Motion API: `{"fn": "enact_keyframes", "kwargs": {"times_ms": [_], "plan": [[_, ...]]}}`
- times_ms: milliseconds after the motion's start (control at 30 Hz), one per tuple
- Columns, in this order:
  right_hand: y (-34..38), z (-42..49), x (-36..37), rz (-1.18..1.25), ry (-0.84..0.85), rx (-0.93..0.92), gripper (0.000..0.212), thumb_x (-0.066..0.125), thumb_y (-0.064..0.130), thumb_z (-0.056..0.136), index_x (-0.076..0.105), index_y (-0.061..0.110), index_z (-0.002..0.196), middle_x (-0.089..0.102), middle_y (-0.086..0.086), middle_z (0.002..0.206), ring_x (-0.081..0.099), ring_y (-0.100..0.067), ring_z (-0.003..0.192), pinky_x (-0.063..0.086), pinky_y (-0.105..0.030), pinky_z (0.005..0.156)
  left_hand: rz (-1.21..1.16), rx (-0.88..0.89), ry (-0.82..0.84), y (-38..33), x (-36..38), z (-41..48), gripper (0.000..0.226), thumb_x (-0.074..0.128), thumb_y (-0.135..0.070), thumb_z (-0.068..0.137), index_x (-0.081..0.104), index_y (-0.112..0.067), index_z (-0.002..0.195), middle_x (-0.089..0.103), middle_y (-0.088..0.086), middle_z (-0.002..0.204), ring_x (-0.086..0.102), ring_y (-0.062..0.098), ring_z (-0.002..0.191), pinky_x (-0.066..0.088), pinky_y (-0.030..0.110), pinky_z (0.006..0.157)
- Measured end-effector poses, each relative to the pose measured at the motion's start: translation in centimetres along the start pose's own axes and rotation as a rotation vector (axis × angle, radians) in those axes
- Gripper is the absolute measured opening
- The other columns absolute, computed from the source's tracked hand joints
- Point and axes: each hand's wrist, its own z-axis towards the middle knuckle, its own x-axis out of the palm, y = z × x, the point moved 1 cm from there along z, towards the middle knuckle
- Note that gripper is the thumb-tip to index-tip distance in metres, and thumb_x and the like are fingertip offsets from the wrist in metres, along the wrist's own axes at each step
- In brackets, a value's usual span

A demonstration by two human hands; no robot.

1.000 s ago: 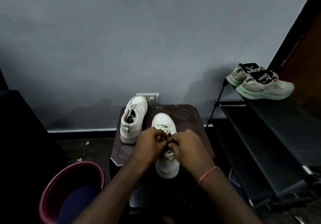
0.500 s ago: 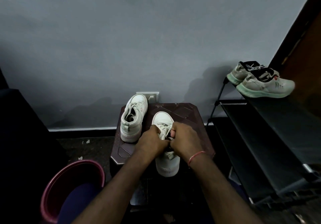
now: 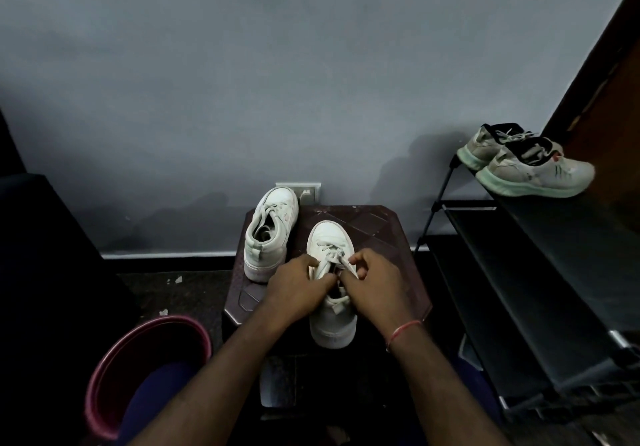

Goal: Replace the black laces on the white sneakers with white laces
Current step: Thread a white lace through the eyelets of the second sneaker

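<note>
stool (image 3: pixel 374 227) top: left hand (image 3: pixel 294 286), right hand (image 3: pixel 375 286) pinch white lace (image 3: pixel 341 260)

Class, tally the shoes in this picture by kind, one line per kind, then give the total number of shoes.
White sneakers on the stool: 2
Grey running shoes with green soles on the rack: 2
Total: 4 shoes
</note>
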Motion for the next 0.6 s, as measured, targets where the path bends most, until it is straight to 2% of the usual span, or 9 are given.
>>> {"fn": "enact_keyframes", "kwargs": {"times_ms": [67, 133, 167, 233, 267, 333, 400, 433, 600], "plan": [[-0.1, -0.1, 0.4, 0.061, -0.069, -0.011, 0.013, 0.071, 0.021, 0.078, 0.067, 0.021, 0.09, 0.061, 0.001, 0.079, 0.051, -0.002, 0.062, 0.034, -0.006, 0.053, 0.006, 0.087, -0.076, 0.1, -0.6, 0.1, 0.038, 0.068, -0.046, 0.08, 0.068, -0.016, 0.104, 0.071, -0.001, 0.088, 0.066, 0.014, 0.083, 0.053, 0.032, 0.076], [-0.1, 0.3, 0.9, 0.109, -0.119, -0.009, 0.013, 0.072, 0.019, 0.076, 0.07, 0.021, 0.089, 0.062, 0.001, 0.078, 0.052, -0.002, 0.063, 0.033, -0.006, 0.054, -0.017, 0.186, -0.228, -0.1, -2.1, 0.7, 0.027, 0.068, -0.04, 0.083, 0.07, -0.017, 0.097, 0.07, -0.003, 0.087, 0.064, 0.011, 0.081, 0.053, 0.031, 0.076], [0.1, 0.7, 1.2, 0.124, -0.138, -0.01, 0.013, 0.072, 0.018, 0.075, 0.07, 0.021, 0.088, 0.062, 0.001, 0.078, 0.053, -0.003, 0.063, 0.033, -0.007, 0.055, -0.022, 0.219, -0.326, 0.0, -3.0, 1.5, 0.024, 0.067, -0.039, 0.082, 0.07, -0.019, 0.096, 0.068, -0.003, 0.091, 0.063, 0.013, 0.086, 0.052, 0.031, 0.079], [0.4, 1.7, 1.9, 0.154, -0.153, -0.005, 0.013, 0.072, 0.016, 0.075, 0.07, 0.022, 0.086, 0.061, 0.001, 0.078, 0.053, -0.004, 0.064, 0.034, -0.011, 0.056, -0.004, 0.18, -0.451, 0.8, -4.6, 3.4, 0.033, 0.067, -0.038, 0.081, 0.066, -0.016, 0.106, 0.062, 0.004, 0.105, 0.059, 0.023, 0.099, 0.048, 0.035, 0.088], [0.7, 2.3, 2.3, 0.167, -0.158, -0.007, 0.013, 0.072, 0.015, 0.074, 0.07, 0.022, 0.085, 0.06, 0.001, 0.077, 0.052, -0.005, 0.064, 0.034, -0.015, 0.057, 0.018, 0.119, -0.451, 1.3, -5.3, 4.5, 0.04, 0.068, -0.037, 0.081, 0.062, -0.014, 0.113, 0.059, 0.009, 0.111, 0.057, 0.027, 0.105, 0.047, 0.036, 0.091], [1.0, 3.5, 3.0, 0.184, -0.166, -0.005, 0.012, 0.071, 0.014, 0.074, 0.068, 0.022, 0.083, 0.058, 0.001, 0.075, 0.05, -0.005, 0.063, 0.033, -0.019, 0.059, 0.03, 0.0, -0.321, 2.3, -5.9, 6.0, 0.051, 0.071, -0.035, 0.08, 0.055, -0.01, 0.122, 0.056, 0.012, 0.12, 0.055, 0.03, 0.111, 0.042, 0.03, 0.088], [1.3, 4.5, 3.8, 0.21, -0.184, -0.003, 0.011, 0.07, 0.013, 0.075, 0.067, 0.022, 0.081, 0.059, 0.0, 0.075, 0.049, -0.006, 0.064, 0.033, -0.02, 0.061, -0.01, -0.03, -0.179, 3.3, -5.6, 6.7, 0.066, 0.077, -0.031, 0.077, 0.047, -0.008, 0.132, 0.054, 0.011, 0.131, 0.055, 0.026, 0.115, 0.038, 0.024, 0.087], [1.4, 5.1, 4.1, 0.217, -0.196, -0.004, 0.01, 0.07, 0.013, 0.075, 0.067, 0.021, 0.081, 0.06, -0.003, 0.077, 0.05, -0.008, 0.066, 0.032, -0.021, 0.063, -0.03, -0.018, -0.158, 3.7, -5.4, 6.9, 0.073, 0.078, -0.027, 0.076, 0.043, -0.008, 0.137, 0.052, 0.01, 0.136, 0.054, 0.025, 0.118, 0.038, 0.023, 0.089], [1.6, 7.1, 5.3, 0.18, -0.208, 0.007, 0.013, 0.066, 0.01, 0.076, 0.07, 0.013, 0.088, 0.063, -0.011, 0.085, 0.058, -0.023, 0.077, 0.034, -0.023, 0.067, -0.065, 0.044, -0.266, 4.9, -4.4, 6.2, 0.079, 0.077, -0.017, 0.073, 0.042, -0.01, 0.143, 0.05, 0.009, 0.142, 0.051, 0.021, 0.126, 0.032, 0.016, 0.095]]}}
